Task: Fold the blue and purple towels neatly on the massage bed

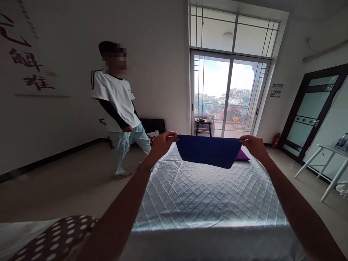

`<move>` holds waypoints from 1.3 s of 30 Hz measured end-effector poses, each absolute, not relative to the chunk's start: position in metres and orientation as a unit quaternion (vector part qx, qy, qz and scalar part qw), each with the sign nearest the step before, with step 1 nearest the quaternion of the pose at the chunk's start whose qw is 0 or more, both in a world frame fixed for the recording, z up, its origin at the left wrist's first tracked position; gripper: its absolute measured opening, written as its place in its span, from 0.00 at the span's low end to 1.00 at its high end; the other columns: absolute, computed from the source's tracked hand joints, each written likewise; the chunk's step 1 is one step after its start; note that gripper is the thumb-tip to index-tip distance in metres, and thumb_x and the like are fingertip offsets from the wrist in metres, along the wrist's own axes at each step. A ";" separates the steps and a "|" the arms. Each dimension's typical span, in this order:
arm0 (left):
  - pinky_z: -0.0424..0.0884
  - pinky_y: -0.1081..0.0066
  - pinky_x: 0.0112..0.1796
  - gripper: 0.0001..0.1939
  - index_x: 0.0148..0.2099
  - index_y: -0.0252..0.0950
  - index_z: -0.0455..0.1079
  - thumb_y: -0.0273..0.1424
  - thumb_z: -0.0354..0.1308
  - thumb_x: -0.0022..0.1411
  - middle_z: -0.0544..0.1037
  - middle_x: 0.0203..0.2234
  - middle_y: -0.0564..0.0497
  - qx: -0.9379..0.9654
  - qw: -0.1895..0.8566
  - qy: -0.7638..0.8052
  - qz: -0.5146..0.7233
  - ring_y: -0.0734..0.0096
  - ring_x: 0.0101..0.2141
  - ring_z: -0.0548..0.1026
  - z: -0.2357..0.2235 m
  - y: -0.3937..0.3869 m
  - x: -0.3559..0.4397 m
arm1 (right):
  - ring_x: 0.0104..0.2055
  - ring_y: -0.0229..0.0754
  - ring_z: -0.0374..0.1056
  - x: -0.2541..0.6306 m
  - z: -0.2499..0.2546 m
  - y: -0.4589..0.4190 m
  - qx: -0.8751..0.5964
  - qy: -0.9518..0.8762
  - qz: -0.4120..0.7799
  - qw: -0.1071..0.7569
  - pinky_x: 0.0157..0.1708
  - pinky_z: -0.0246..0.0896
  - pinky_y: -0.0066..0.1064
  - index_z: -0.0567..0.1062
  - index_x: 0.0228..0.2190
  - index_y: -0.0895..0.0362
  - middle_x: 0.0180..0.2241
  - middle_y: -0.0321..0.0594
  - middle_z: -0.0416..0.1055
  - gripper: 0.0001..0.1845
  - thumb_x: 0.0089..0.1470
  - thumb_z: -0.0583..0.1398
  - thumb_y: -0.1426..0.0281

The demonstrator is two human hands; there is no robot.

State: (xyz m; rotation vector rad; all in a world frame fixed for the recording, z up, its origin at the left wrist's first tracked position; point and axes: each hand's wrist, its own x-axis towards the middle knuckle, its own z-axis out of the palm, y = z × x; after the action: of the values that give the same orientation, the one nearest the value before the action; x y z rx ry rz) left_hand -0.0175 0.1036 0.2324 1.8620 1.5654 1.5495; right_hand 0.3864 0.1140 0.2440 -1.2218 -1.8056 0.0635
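A dark blue cloth (208, 150) hangs stretched between my two hands above a quilted silver-grey cover (209, 195). My left hand (165, 143) pinches its upper left corner. At the upper right corner, the fingers of my right hand (254, 145) are closed on the same cloth. Its lower edge is narrower than its top edge and hangs free. Behind its right side, a purple piece of fabric (243, 155) lies on the cover, partly hidden by the blue cloth.
Left of the covered table or bed stands a person (116, 98) in a white shirt. Polka-dot fabric (57, 237) is at lower left. On the right, a white table (333, 150) holds bottles, near a dark-framed door (312, 112). Glass sliding doors (209, 83) stand behind.
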 end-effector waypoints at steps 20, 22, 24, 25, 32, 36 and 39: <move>0.70 0.61 0.56 0.18 0.48 0.41 0.75 0.34 0.44 0.68 0.80 0.51 0.48 0.751 0.100 0.619 0.209 0.62 0.52 0.77 -0.040 0.008 -0.030 | 0.40 0.44 0.75 0.401 -0.017 0.024 -0.516 -0.762 0.234 0.314 0.45 0.69 0.36 0.81 0.33 0.53 0.39 0.42 0.79 0.14 0.52 0.55 0.73; 0.71 0.61 0.55 0.19 0.48 0.41 0.75 0.34 0.43 0.68 0.80 0.50 0.48 0.752 0.099 0.620 0.201 0.61 0.52 0.77 -0.037 0.004 -0.029 | 0.43 0.44 0.75 0.402 -0.016 0.019 -0.515 -0.766 0.236 0.305 0.47 0.68 0.36 0.81 0.35 0.53 0.40 0.43 0.79 0.16 0.52 0.54 0.74; 0.72 0.61 0.55 0.19 0.48 0.41 0.75 0.34 0.43 0.68 0.81 0.50 0.48 0.754 0.098 0.619 0.196 0.61 0.51 0.78 -0.038 0.001 -0.029 | 0.45 0.45 0.74 0.403 -0.014 0.014 -0.512 -0.773 0.233 0.291 0.49 0.67 0.37 0.81 0.36 0.53 0.42 0.43 0.78 0.17 0.52 0.53 0.74; 0.72 0.62 0.54 0.19 0.48 0.41 0.76 0.33 0.43 0.68 0.81 0.50 0.48 0.754 0.096 0.619 0.195 0.61 0.51 0.78 -0.039 -0.001 -0.029 | 0.46 0.45 0.74 0.403 -0.013 0.011 -0.513 -0.777 0.230 0.283 0.50 0.66 0.37 0.81 0.36 0.53 0.42 0.43 0.78 0.18 0.52 0.53 0.74; 0.74 0.64 0.53 0.19 0.45 0.43 0.78 0.32 0.44 0.67 0.81 0.49 0.50 0.750 0.110 0.624 0.192 0.61 0.50 0.79 -0.057 -0.010 -0.037 | 0.46 0.46 0.73 0.399 -0.012 -0.003 -0.531 -0.784 0.203 0.251 0.52 0.64 0.38 0.81 0.36 0.51 0.40 0.43 0.79 0.17 0.54 0.53 0.73; 0.74 0.66 0.52 0.19 0.47 0.45 0.78 0.32 0.45 0.67 0.80 0.51 0.52 0.742 0.120 0.632 0.190 0.61 0.50 0.78 -0.053 -0.013 -0.035 | 0.45 0.46 0.74 0.396 -0.007 -0.007 -0.547 -0.785 0.184 0.227 0.52 0.63 0.38 0.82 0.36 0.51 0.40 0.42 0.79 0.18 0.56 0.52 0.71; 0.71 0.69 0.54 0.19 0.49 0.43 0.77 0.28 0.47 0.64 0.78 0.54 0.51 0.749 0.132 0.633 0.145 0.64 0.53 0.76 -0.042 -0.015 -0.033 | 0.46 0.47 0.74 0.391 0.003 -0.007 -0.561 -0.789 0.163 0.190 0.55 0.60 0.40 0.82 0.35 0.50 0.38 0.41 0.79 0.15 0.57 0.54 0.68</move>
State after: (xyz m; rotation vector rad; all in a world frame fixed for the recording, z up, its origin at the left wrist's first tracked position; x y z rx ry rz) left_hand -0.0332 -0.0150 -0.0417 2.1752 1.8362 0.4222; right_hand 0.3905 -0.0066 0.0027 -1.5777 -2.2164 0.4569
